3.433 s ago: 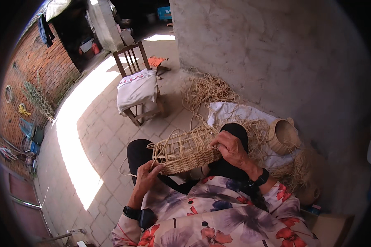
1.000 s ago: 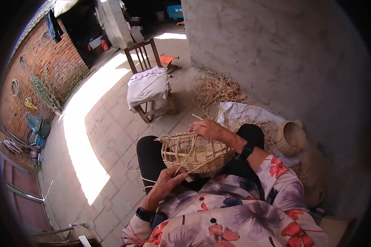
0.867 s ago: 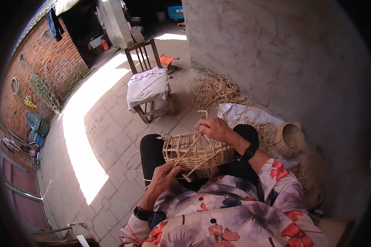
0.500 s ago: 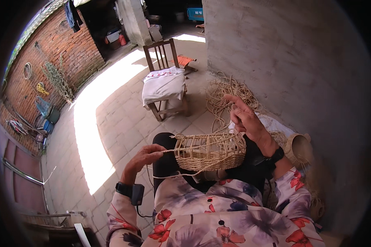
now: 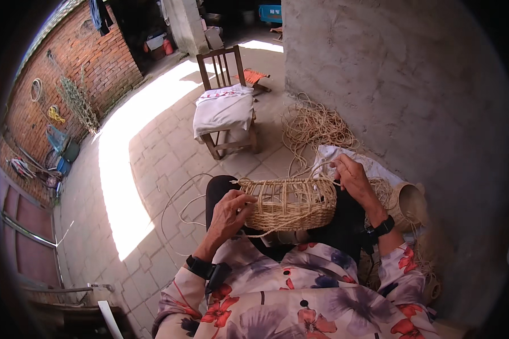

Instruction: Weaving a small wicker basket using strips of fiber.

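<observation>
A small half-woven basket [image 5: 291,217] of pale straw cord rests across my lap, its lower part closely woven. Upright cords with gaps between them show above, below a rim. My left hand [image 5: 230,213] has its fingers bent around the left end of the basket. At the right end, my right hand [image 5: 353,179] pinches a strand of cord [image 5: 320,165] just above the rim. Another loose cord [image 5: 182,210] loops out to the left past my knee. What lies under my left fingers is partly hidden.
A heap of cord [image 5: 316,127] lies on the paving by the grey wall [image 5: 390,85]. White sheeting [image 5: 373,166] and a round woven container [image 5: 411,203] are at my right. Ahead stands a wooden chair [image 5: 223,116] with a white cloth, near an orange folding stool [image 5: 254,77].
My left hand has moved right onto the basket's end from the strand it held out to the left. My right hand has come down and its fingers have closed at the rim.
</observation>
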The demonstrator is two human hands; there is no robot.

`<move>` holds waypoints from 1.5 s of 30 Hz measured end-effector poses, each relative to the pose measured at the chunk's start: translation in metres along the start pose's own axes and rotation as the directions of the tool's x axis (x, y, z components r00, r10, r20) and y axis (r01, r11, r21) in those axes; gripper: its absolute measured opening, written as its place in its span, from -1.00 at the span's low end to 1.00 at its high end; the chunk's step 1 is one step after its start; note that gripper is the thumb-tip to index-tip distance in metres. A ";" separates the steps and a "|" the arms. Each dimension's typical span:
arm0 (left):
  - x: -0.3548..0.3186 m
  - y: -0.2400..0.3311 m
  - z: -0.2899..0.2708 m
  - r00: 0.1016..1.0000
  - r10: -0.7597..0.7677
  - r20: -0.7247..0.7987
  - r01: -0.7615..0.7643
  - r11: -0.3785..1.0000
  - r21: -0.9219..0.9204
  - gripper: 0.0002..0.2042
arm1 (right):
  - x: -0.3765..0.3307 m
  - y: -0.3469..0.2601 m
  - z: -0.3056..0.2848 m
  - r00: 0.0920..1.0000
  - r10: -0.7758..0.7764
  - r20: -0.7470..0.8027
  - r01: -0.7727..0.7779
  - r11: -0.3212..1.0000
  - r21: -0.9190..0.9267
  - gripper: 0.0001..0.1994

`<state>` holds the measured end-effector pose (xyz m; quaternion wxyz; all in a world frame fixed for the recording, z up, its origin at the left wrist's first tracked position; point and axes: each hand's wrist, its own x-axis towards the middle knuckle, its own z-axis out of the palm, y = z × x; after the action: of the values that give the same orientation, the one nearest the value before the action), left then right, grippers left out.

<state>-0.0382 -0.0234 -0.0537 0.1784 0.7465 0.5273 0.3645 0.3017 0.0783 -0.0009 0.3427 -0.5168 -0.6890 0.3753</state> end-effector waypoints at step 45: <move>0.045 0.097 0.020 0.974 -0.024 0.226 0.086 0.960 -0.267 -0.66 | -0.084 -0.022 0.033 0.904 -0.422 -0.066 0.403 0.894 -0.197 -0.91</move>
<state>0.0479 -0.0166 0.0122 0.3477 0.7353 0.4692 0.3438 0.2828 -0.0121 -0.0042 0.4030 -0.4068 -0.7944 0.2026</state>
